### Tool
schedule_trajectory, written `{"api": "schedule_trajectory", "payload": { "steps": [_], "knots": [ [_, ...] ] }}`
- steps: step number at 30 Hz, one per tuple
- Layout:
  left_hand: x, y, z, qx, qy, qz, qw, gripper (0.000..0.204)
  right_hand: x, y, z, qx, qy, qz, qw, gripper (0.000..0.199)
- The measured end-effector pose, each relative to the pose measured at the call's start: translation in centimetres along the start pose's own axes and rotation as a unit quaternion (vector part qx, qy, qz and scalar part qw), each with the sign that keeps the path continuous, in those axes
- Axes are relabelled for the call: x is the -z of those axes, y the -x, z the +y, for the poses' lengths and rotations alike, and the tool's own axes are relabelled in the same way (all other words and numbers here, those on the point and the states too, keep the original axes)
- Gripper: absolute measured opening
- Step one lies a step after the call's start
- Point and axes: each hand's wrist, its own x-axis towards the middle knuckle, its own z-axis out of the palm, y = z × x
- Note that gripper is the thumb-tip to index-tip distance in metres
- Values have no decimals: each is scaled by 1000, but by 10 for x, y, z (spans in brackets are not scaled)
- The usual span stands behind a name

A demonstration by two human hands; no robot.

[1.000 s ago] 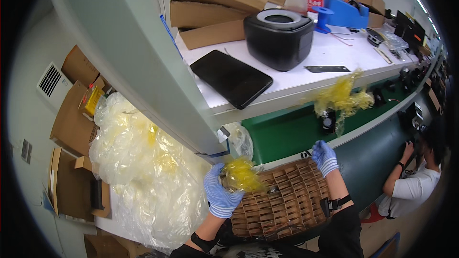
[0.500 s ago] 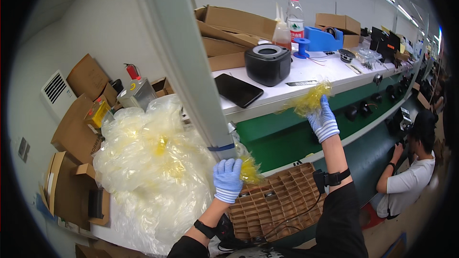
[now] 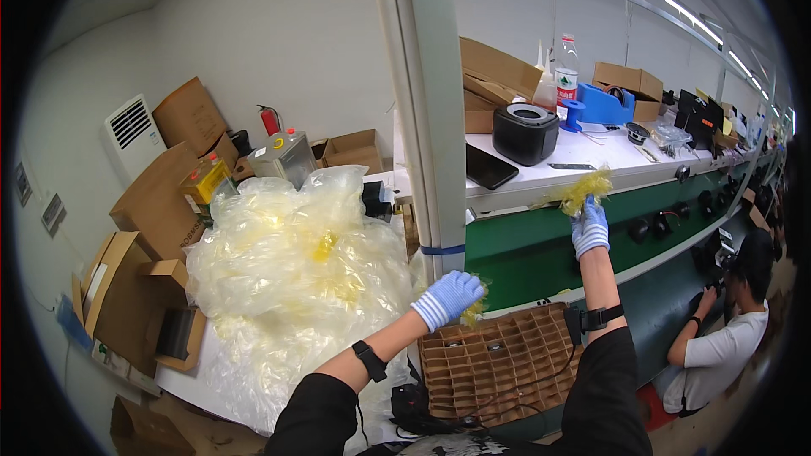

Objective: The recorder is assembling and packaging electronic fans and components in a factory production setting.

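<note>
Both my hands wear blue-and-white striped gloves. My right hand (image 3: 590,232), raised at the front edge of the white shelf, is closed on a tuft of yellow plastic film (image 3: 589,188) that fans out above the fingers. Lower down, before the foot of the grey post (image 3: 427,118), my left hand (image 3: 450,298) is closed on another tuft of yellow film (image 3: 475,312), mostly hidden behind the fingers. A big heap of clear, yellowish plastic bags (image 3: 296,287) lies to the left. Below my hands is a cardboard divider grid (image 3: 498,363) with many cells.
On the white shelf (image 3: 541,186) are a black phone (image 3: 490,167), a black speaker housing (image 3: 525,135), a bottle (image 3: 567,72) and a blue tape dispenser (image 3: 604,105). A green conveyor belt (image 3: 524,257) runs below. A co-worker (image 3: 726,329) sits at the right. Cardboard boxes (image 3: 127,287) stand at the left.
The view has swung left, so the scene sits farther right. My left hand has turned, its fingers now pointing right and covering more of its tuft. The right hand still holds its tuft by the shelf.
</note>
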Motion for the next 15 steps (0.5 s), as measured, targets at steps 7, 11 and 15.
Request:
{"api": "schedule_trajectory", "payload": {
  "steps": [7,11,15],
  "knots": [
    [-47,27,78,-239,167,-134,947,9,20,27,-20,174,178,12,968,15],
    [-64,71,143,-283,225,-225,905,22,28,133,24,267,368,-145,879,13],
    [-25,53,123,24,325,-118,938,48,75,233,24,206,370,-246,872,27]
  ]
}}
